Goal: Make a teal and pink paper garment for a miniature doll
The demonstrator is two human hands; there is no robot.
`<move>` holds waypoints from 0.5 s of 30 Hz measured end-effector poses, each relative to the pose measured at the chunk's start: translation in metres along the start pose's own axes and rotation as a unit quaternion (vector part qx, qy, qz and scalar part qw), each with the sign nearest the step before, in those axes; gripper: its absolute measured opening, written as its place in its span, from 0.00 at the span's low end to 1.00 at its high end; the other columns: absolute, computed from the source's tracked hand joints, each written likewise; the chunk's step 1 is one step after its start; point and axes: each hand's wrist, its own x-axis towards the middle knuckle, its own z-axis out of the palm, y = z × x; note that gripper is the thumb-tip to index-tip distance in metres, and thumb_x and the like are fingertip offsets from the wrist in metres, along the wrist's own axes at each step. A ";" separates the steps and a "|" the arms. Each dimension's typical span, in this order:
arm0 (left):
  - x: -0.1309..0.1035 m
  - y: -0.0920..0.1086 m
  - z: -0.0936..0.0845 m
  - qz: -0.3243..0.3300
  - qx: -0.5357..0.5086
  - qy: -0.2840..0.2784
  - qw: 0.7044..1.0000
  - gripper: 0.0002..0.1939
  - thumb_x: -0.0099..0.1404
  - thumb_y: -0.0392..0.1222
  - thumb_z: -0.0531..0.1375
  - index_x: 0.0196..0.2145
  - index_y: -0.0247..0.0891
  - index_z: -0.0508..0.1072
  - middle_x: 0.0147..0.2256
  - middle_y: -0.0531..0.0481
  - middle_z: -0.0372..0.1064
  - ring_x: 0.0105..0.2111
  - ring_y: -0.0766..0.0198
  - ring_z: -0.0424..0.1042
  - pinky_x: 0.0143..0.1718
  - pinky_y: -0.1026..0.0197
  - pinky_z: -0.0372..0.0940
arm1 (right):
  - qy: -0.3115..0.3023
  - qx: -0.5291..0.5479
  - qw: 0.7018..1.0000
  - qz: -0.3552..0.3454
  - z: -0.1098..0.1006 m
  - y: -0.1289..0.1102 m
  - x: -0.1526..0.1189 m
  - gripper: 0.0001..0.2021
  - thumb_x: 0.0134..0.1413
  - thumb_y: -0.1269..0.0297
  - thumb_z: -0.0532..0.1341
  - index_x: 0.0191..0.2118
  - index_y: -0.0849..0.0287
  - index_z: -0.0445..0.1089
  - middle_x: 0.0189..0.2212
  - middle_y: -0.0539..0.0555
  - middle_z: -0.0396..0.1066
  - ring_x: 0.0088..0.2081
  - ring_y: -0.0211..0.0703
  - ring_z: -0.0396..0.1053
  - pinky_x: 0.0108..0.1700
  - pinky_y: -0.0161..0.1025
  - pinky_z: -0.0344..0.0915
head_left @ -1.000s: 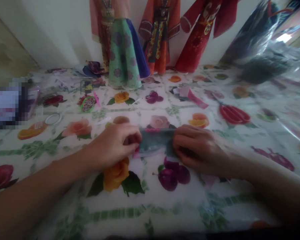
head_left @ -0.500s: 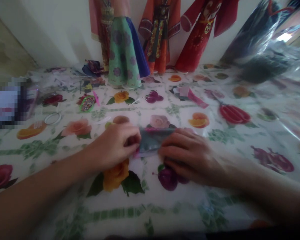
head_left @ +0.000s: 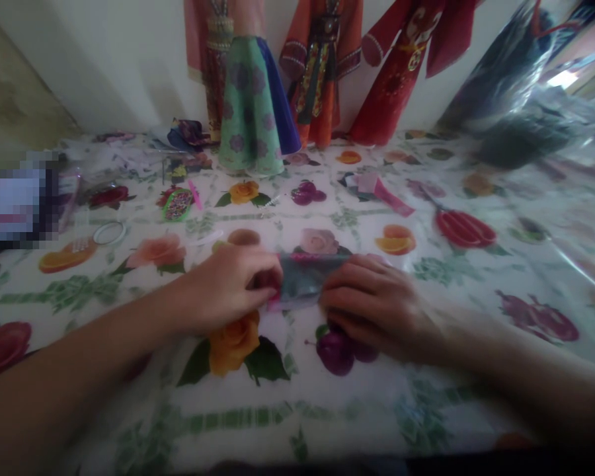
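A small grey-green strip of fabric (head_left: pixel 301 281) with pink at its edges lies low over the flowered tablecloth (head_left: pixel 238 456), between both hands. My left hand (head_left: pixel 240 284) pinches its left end, fingers curled and thumb below. At the right end, my right hand (head_left: pixel 371 304) has its fingers pressed together on the fabric and covers that end. The fabric looks flat and stretched between the two hands. Blur hides its fine detail and whatever is under the fingertips.
Red-handled scissors (head_left: pixel 463 227) lie at right, pink scraps (head_left: pixel 394 197) nearer the middle. A green tray of beads (head_left: pixel 177 205) and a clear ring (head_left: pixel 110 232) are at left. Small dressed figures, one in a green skirt (head_left: pixel 250 112), stand behind. Plastic-wrapped items (head_left: pixel 520 132) fill the back right.
The whole view has shifted slightly, so things appear a little further right. Both hands keep their hold on the fabric, with a bit more pink showing by my left fingers.
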 end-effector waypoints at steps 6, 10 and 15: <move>0.002 -0.001 0.001 0.009 -0.010 -0.006 1.000 0.03 0.63 0.38 0.60 0.33 0.39 0.74 0.29 0.54 0.70 0.29 0.66 0.67 0.29 0.63 0.58 | -0.040 -0.063 0.997 -0.006 -0.012 -0.017 0.008 0.09 0.67 0.71 0.55 0.42 0.60 0.73 0.40 0.59 0.72 0.40 0.49 0.65 0.42 0.46 0.63; 0.002 -0.003 0.002 0.031 -0.001 0.004 1.000 0.03 0.61 0.35 0.59 0.33 0.38 0.74 0.30 0.52 0.70 0.32 0.63 0.68 0.31 0.62 0.59 | -0.083 -0.095 0.992 -0.017 -0.015 -0.028 0.026 0.08 0.67 0.71 0.55 0.43 0.61 0.73 0.40 0.58 0.71 0.41 0.49 0.64 0.42 0.46 0.63; 0.001 -0.007 0.004 0.045 0.007 0.022 0.999 0.03 0.59 0.34 0.58 0.28 0.39 0.71 0.26 0.53 0.64 0.28 0.63 0.64 0.30 0.61 0.57 | -0.086 -0.132 0.986 -0.050 -0.003 -0.028 0.049 0.07 0.64 0.73 0.56 0.40 0.62 0.72 0.39 0.59 0.71 0.40 0.49 0.62 0.45 0.47 0.63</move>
